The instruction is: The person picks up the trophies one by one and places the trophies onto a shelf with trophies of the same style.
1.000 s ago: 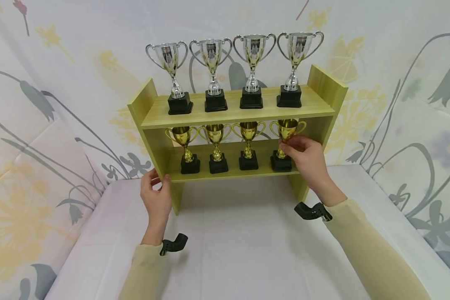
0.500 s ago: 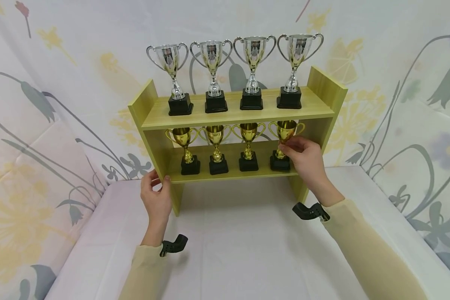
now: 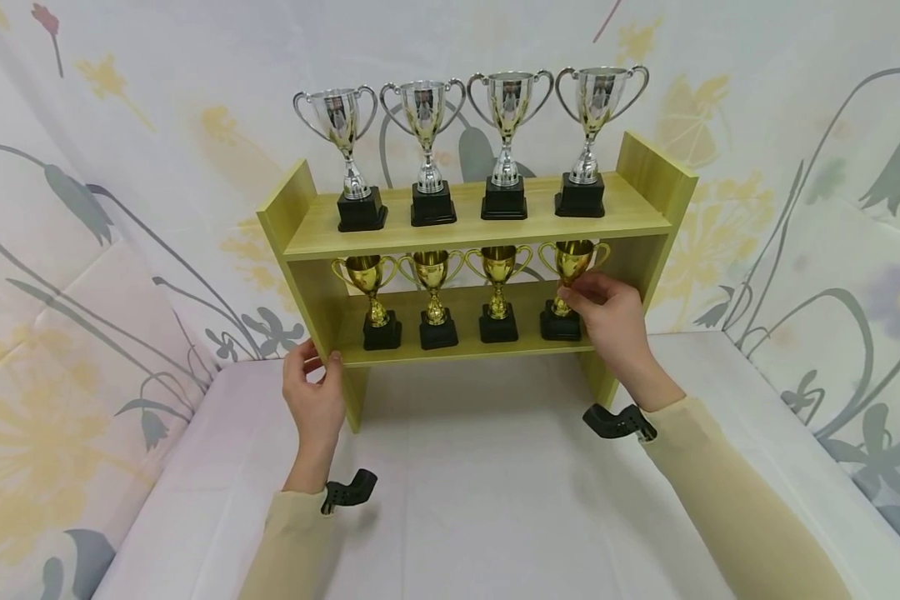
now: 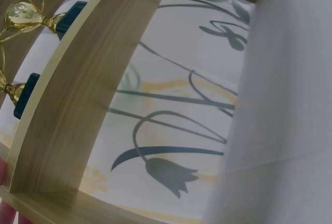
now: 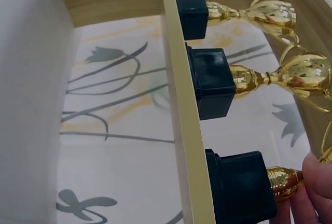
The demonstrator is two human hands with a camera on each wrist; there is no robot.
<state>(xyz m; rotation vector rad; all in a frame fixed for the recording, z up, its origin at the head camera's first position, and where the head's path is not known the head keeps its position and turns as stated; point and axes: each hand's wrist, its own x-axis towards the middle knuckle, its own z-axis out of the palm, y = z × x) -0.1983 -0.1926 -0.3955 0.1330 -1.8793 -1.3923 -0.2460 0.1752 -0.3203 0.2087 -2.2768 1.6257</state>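
Note:
My right hand (image 3: 613, 321) pinches the stem of the rightmost gold trophy cup (image 3: 572, 260), which stands upright on the lower board of a two-tier wooden shelf (image 3: 465, 357). In the right wrist view, fingertips (image 5: 317, 175) lie against that stem just above the black base (image 5: 244, 187). My left hand (image 3: 313, 392) grips the shelf's left side panel (image 3: 309, 308), thumb at the front edge and fingers round the outside. More gold cups (image 3: 498, 265) line the lower board to the left. Several larger silver trophy cups (image 3: 507, 96) stand on the upper board.
A white cloth covers the table (image 3: 480, 483) beneath the shelf. Close behind and to both sides hangs flower-printed fabric (image 3: 142, 167). The upper board (image 3: 472, 237) lies just above the gold cups' rims.
The rightmost gold cup and my right hand have shifted slightly left along the lower board. My left hand keeps its hold on the side panel.

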